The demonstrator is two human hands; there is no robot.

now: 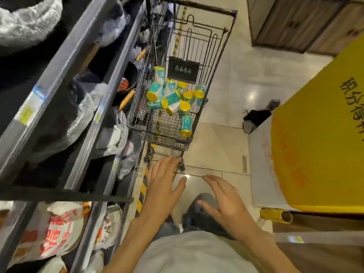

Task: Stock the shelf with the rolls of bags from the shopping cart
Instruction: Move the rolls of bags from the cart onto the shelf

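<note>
Head view. Both hands are extended forward over the pale glossy tiled floor, palms down, fingers spread, holding nothing. The left hand is ahead of the right hand, its fingertips overlapping the lower near corner of the dark wire shopping cart in the picture; whether they touch it cannot be told. The right hand hangs just beside the left, apart from it, over a dark-trousered knee.

Beyond the left hand's fingertips, the cart stands just beside the shelving. In its basket lies a loose heap of teal cylindrical rolls of bags with yellow end caps, some lying flat, some tilted; one roll stands against the basket's near wall, closest to the hands. A black placard with white symbols hangs on the cart's far panel, beyond the rolls.

To the left of the left hand runs the dark metal shelf unit, tiered, with price labels on its edges. It carries dark goods in clear plastic wrap, and yellow-handled tools lie next to the cart. Lower tiers near the left forearm hold white sacks with red printing.

To the right of the right hand stands a large yellow panel with dark characters. A yellow tube lies at its foot.
</note>
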